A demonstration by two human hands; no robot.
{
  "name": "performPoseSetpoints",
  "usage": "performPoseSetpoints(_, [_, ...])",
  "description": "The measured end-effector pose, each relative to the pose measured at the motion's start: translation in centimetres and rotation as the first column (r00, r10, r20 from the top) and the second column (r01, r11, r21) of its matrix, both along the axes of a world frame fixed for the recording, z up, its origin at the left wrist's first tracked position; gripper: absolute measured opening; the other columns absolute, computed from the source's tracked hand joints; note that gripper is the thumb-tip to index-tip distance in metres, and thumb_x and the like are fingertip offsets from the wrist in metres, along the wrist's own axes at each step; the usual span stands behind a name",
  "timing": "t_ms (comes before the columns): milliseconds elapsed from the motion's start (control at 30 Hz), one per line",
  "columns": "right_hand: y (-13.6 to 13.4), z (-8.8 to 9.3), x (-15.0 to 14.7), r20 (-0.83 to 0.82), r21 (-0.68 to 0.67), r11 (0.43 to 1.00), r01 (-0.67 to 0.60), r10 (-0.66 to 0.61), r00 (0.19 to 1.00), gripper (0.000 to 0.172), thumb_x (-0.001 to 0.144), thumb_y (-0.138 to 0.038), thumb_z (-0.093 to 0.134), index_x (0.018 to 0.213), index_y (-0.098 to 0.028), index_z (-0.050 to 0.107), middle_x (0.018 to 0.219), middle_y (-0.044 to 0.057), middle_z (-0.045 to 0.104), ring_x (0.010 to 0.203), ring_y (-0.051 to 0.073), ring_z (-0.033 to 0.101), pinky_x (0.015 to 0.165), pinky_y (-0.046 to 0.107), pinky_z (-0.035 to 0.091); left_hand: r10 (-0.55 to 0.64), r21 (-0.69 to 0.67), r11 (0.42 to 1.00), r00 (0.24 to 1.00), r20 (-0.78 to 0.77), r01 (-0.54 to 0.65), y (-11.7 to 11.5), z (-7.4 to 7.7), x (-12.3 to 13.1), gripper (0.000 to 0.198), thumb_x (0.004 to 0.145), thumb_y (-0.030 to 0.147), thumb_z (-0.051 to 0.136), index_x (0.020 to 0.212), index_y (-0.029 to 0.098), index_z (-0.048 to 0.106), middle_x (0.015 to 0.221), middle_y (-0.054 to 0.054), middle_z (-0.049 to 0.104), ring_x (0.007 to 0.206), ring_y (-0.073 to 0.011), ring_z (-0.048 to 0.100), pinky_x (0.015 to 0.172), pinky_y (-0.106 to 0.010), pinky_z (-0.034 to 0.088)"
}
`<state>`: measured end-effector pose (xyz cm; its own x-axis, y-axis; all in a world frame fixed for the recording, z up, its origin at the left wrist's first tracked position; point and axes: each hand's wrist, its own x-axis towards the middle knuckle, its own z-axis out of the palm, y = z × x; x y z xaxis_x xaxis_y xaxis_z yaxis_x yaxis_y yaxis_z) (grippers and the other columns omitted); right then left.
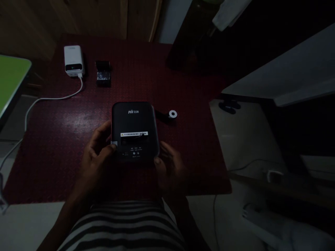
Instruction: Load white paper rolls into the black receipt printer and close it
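Farthest left of the fingers, a green table edge (12,82) juts into view, clear of the work. Beyond the left fingers, at the far side of the dark red textured mat (60,139), lies a white power bank (73,60), its white cable (47,99) trailing toward the near left edge; it seems parked there so the lead stays out from under the hands. Just right of it sits a small black clip-like object (103,73), too dim to name further.

The left hand (98,153) cups the near left corner of the black box-shaped device (134,130), thumb pressed on top by a small pale tab, the other fingers curled against the side wall. This looks like a steadying grip. The device lies flat on the mat between both sets of fingers, label side up, a white warning strip and small printed icons facing the wearer, likely turned so they can be read.

The right hand (170,167) rests at the near right corner, fingers loosely spread, one fingertip touching the device's edge without closing round it.

Beyond the right fingers, a black strip with a white ring (172,114) lies just beside the device. Further right stands a pale table (243,139).
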<state>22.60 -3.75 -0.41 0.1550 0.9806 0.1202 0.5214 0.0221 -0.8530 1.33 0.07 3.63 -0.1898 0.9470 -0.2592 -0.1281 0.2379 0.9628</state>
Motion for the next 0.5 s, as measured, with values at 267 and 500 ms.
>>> performPoseSetpoints(267, [-0.1,1.0,-0.5,-0.047,-0.041,0.999,0.022,-0.024,0.999,0.045,0.106,-0.048,0.069,0.146,-0.026,0.070,0.137,0.014,0.084,0.119,0.031,0.085,0.098,0.046,0.072,0.039,-0.009,0.999,0.999,-0.015,-0.039,-0.1,-0.2,0.5,0.062,0.094,0.028,0.072,0.156,0.031,0.067,0.160,-0.007,0.071,0.145,-0.0359,0.070,0.106,-0.046,0.067])
performPoseSetpoints(500, [3.9,4.9,0.2,0.250,0.264,0.953,-0.150,0.083,0.965,0.025,0.113,-0.026,0.063,0.133,-0.027,0.078,0.129,0.009,0.087,0.117,0.026,0.084,0.104,0.044,0.069,0.032,0.175,0.985,0.989,-0.143,-0.007,-0.7,-2.1,-0.2,0.057,0.102,0.037,0.071,0.159,0.033,0.067,0.168,-0.004,0.063,0.158,-0.0360,0.057,0.125,-0.051,0.054])
